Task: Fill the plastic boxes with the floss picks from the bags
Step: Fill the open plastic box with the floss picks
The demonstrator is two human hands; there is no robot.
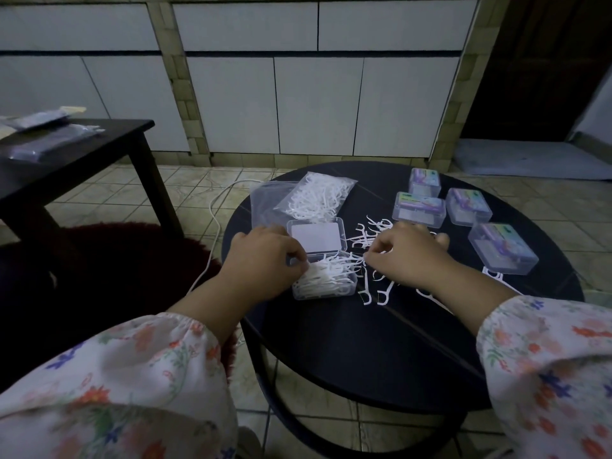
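An open clear plastic box [344, 288] lies on the round black table [364, 342], heaped with white floss picks, its lid [316, 238] folded back. My left hand [261, 263] grips the box's left side, fingers curled over the picks. My right hand [409, 256] hovers just right of the box, fingertips pinching floss picks at its edge. Loose floss picks [371, 235] are scattered beside and in front of the box. A clear bag of floss picks [316, 195] lies behind it.
Several closed plastic boxes [419, 208] with colourful labels stand at the table's right. An empty-looking clear bag [265, 202] lies under the full one. A white cable [215, 220] runs over the tiled floor. A dark side table [66, 160] with packets stands at left.
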